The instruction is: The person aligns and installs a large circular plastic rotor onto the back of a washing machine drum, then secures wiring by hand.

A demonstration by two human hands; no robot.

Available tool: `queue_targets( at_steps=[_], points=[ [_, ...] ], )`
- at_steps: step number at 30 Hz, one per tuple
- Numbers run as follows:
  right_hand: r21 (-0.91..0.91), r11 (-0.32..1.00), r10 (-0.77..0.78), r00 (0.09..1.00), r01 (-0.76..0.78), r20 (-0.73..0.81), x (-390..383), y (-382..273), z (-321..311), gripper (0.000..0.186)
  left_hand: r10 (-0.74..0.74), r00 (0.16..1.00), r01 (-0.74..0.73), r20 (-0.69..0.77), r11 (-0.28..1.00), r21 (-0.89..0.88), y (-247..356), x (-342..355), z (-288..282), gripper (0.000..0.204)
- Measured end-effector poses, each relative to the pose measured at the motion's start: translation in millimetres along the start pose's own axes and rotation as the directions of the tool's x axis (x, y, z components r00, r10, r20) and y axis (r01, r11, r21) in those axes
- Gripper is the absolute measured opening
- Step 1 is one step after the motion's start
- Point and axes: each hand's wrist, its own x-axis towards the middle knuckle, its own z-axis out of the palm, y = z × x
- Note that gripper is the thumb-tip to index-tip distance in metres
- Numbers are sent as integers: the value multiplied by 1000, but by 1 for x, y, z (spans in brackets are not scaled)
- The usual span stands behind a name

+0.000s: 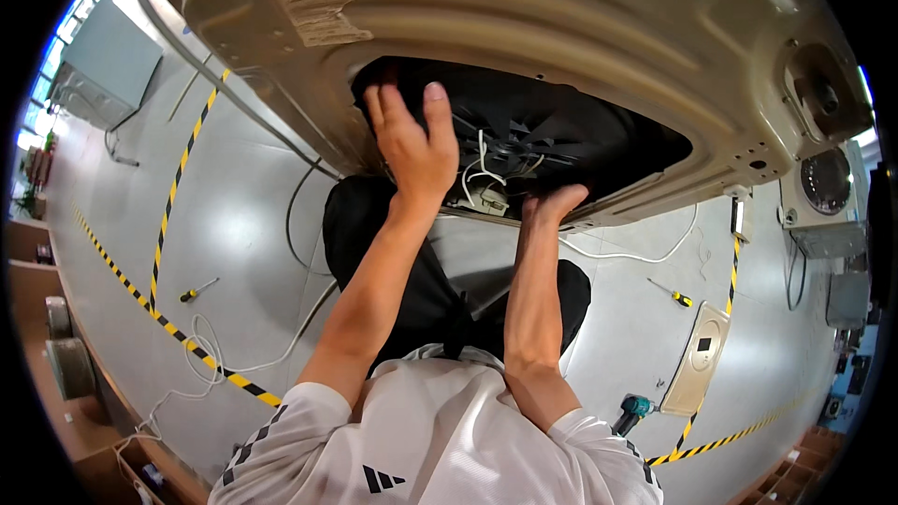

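In front of me leans a beige metal appliance housing, which looks like a washing machine's, with a wide opening in its panel. Inside the dark opening shows a black spoked wheel. Below that wheel sits a pale part with loose white wires. My left hand is at the opening's left end, fingers stretched and thumb apart, holding nothing visible. At the lower edge, right of the wires, my right hand reaches into the opening; its fingers are hidden.
Yellow-handled screwdrivers lie on the floor at left and right. A beige cover plate and a teal power drill are at lower right. White cables trail over the floor. A grey cabinet stands far left.
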Motion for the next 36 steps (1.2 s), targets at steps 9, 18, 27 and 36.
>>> queue_targets(
  at_steps=[9, 18, 27, 36],
  points=[
    [-78, 996, -30, 999, 31, 20, -4, -4, 17, 48, 13, 991, -14, -131, 1000, -3, -7, 11, 13, 27],
    [-127, 992, 22, 999, -18, 28, 3, -3, -2, 52, -28, 969, 18, -246, 999, -45, -9, 17, 16, 24],
    [-96, 995, 17, 1000, -15, 20, 2, -4, 1, 51, 0, 966, -1, -259, 1000, -3, -19, 18, 23, 22],
    [-119, 993, 20, 999, -24, -31, 3, -2, 2, 52, 66, 950, -56, -306, 998, 40, -26, 21, 27, 24]
  ],
)
